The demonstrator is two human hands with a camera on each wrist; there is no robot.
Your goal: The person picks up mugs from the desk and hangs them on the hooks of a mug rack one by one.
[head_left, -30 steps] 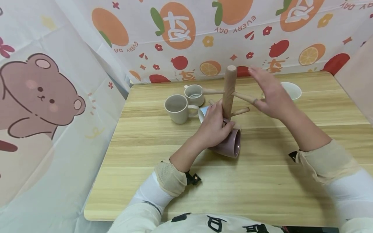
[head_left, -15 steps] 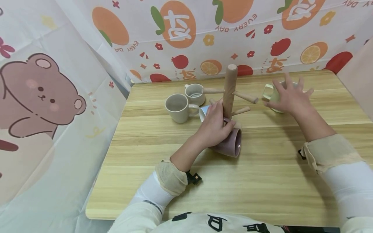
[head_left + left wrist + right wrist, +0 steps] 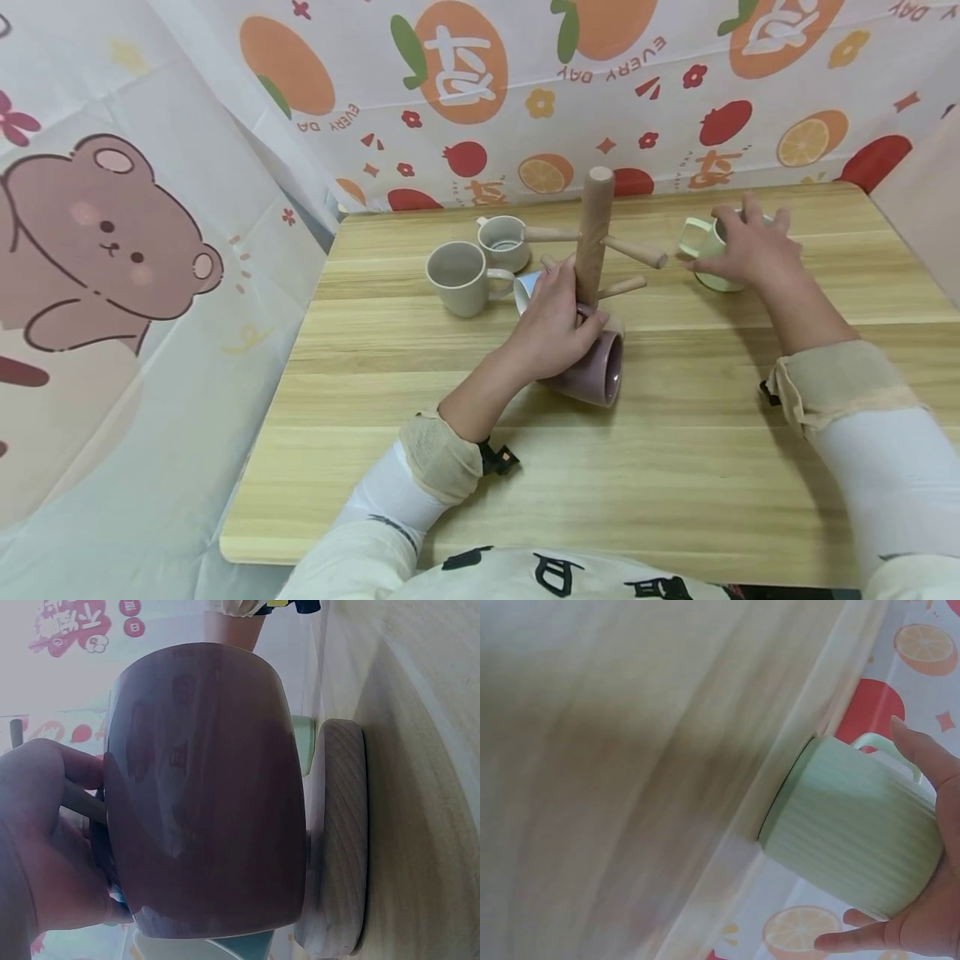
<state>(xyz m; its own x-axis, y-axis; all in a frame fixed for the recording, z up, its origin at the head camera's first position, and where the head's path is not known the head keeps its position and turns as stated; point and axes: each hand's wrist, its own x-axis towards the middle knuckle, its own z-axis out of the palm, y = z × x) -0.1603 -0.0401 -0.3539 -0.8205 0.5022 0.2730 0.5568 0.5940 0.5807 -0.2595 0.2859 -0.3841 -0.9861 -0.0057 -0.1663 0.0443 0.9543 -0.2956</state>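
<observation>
My left hand (image 3: pixel 551 325) grips the post of a wooden mug tree (image 3: pixel 596 229), beside a purple mug (image 3: pixel 581 379) that hangs sideways on it. In the left wrist view the purple mug (image 3: pixel 202 795) hides much of the post, above the round wooden base (image 3: pixel 346 832). A ribbed pale green mug (image 3: pixel 855 825) stands upright at the table's back right. Over its top is my right hand (image 3: pixel 757 246), fingers spread and bent around the rim. In the right wrist view the thumb lies by the handle and the fingers by the opposite wall; firm contact cannot be made out.
A grey mug (image 3: pixel 459 279) and a smaller light cup (image 3: pixel 504 242) stand left of the mug tree. A blue and white mug (image 3: pixel 527 287) is partly hidden behind my left hand. Bare pegs (image 3: pixel 636 250) stick out rightward. A printed curtain (image 3: pixel 540 100) hangs behind the table.
My right hand has moved right from beside the mug tree's peg to over the green mug, and its spread fingers have drawn in. The left hand stays on the post.
</observation>
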